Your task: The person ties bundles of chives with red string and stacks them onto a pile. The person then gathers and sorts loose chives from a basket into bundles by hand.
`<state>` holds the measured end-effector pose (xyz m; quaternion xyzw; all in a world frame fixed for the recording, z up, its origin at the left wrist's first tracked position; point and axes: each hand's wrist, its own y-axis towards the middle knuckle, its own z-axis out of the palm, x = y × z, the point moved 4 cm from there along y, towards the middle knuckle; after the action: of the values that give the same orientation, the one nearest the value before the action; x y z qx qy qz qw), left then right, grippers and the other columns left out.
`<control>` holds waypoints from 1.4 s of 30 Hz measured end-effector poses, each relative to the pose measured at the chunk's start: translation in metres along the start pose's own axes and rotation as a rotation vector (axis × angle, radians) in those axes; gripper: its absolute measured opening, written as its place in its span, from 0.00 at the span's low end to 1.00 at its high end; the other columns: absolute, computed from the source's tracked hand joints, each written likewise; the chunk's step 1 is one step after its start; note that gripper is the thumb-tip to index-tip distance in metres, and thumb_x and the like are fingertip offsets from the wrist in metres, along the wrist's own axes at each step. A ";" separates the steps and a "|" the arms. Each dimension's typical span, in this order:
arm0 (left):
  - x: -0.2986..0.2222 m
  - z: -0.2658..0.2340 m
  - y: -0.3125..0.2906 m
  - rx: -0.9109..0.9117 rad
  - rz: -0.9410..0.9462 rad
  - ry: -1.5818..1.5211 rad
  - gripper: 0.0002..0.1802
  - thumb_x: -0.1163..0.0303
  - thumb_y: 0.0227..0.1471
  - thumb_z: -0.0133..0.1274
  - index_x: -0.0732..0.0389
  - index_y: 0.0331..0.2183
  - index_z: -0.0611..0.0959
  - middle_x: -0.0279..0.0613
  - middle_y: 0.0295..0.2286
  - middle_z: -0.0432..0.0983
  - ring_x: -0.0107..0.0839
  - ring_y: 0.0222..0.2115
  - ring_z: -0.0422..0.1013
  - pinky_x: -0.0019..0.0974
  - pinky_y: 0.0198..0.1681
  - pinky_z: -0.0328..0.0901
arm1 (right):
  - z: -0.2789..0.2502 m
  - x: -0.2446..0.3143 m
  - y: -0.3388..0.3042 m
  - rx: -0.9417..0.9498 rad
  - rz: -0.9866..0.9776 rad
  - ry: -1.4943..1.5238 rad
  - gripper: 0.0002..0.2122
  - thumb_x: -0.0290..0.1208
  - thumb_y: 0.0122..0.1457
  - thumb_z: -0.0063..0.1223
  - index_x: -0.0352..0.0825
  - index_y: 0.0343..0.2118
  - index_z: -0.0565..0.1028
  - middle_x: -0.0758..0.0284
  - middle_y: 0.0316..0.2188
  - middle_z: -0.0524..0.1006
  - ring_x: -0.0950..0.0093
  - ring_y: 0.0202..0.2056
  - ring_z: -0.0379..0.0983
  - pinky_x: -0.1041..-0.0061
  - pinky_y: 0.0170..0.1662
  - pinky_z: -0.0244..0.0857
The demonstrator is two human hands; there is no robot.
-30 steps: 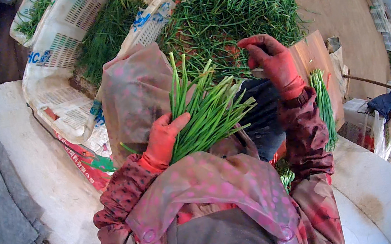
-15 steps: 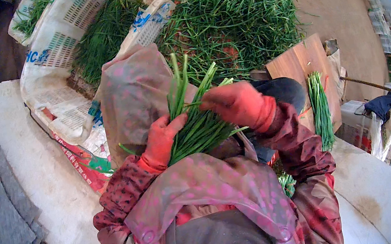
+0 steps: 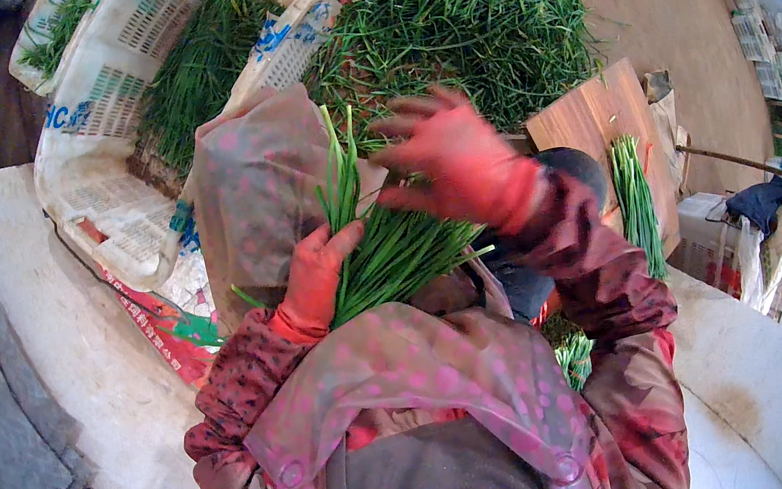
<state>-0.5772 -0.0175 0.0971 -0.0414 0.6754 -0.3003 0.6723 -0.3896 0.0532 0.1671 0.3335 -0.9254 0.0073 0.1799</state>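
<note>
A loose bunch of long green chives (image 3: pixel 403 255) lies across my lap, its pale stalk ends pointing away from me. My left hand (image 3: pixel 314 276), in a red glove, is closed around the bunch's left side with the thumb on top. Over the bunch's right side is my right hand (image 3: pixel 459 158), also red-gloved and blurred by motion. Its fingers are spread apart, and the lower ones cover some of the stalks. Whether they touch the stalks I cannot tell.
A white plastic crate (image 3: pixel 104 186) with greens inside stands at the far left. Beyond my knees a large heap of chives (image 3: pixel 469 20) covers the ground. At right, a bundle of chives (image 3: pixel 637 208) leans on a wooden board (image 3: pixel 586 126).
My right hand has risen slightly and opened, its fingers spreading from a pinch at the stalks. My left hand keeps its hold on the bunch.
</note>
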 end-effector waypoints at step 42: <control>-0.006 0.009 -0.007 0.136 -0.322 -0.556 0.22 0.73 0.50 0.51 0.67 0.48 0.72 0.47 0.40 0.75 0.37 0.37 0.74 0.38 0.43 0.70 | 0.066 -0.089 -0.128 -0.738 1.066 1.444 0.12 0.33 0.59 0.46 0.31 0.39 0.75 0.68 0.23 0.73 0.83 0.18 0.64 0.84 0.21 0.58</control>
<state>-0.5711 -0.0236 0.1064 -0.1829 0.4290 -0.4244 0.7761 -0.2682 -0.0008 0.0618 -0.2920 -0.5657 -0.0001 0.7712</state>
